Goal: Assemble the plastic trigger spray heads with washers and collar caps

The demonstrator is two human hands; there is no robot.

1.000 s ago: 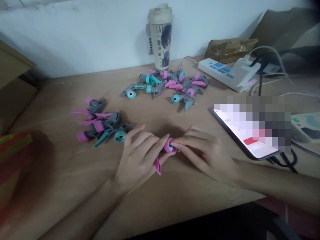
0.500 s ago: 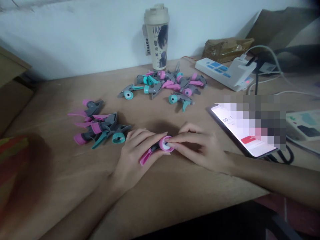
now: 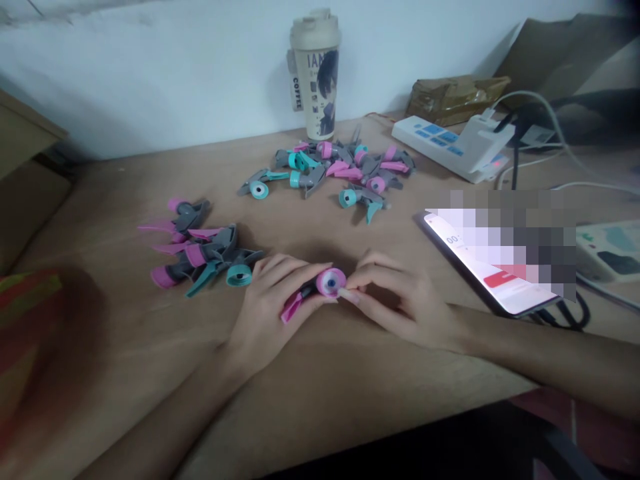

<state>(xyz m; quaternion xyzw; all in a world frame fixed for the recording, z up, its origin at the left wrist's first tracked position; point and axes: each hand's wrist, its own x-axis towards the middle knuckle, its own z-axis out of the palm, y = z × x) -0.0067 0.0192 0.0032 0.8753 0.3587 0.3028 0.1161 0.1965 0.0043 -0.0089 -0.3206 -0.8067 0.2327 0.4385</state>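
Observation:
A pink and grey spray trigger head (image 3: pixel 320 290) lies low over the wooden table (image 3: pixel 350 373), held in my left hand (image 3: pixel 273 310), whose fingers wrap round its body. The round pink collar faces the camera. My right hand (image 3: pixel 400 300) is closed in a pinch at the collar's right edge, with its fingertips touching it. Just left of my left hand lies a small heap of pink, teal and grey trigger heads (image 3: pixel 200 250). Farther back, a larger pile of the same parts (image 3: pixel 335 170) is spread out.
A beige tumbler (image 3: pixel 316 73) stands by the wall. A white power strip (image 3: pixel 450 147) with cables and a brown bag (image 3: pixel 455 97) lie at the back right. A lit phone (image 3: pixel 493 267) lies right of my hands. A striped cloth (image 3: pixel 25 313) shows at the left edge.
My left hand turned the trigger head so the pink lever points down-left and the collar faces up. My right fingers slid from the collar's face to its right edge.

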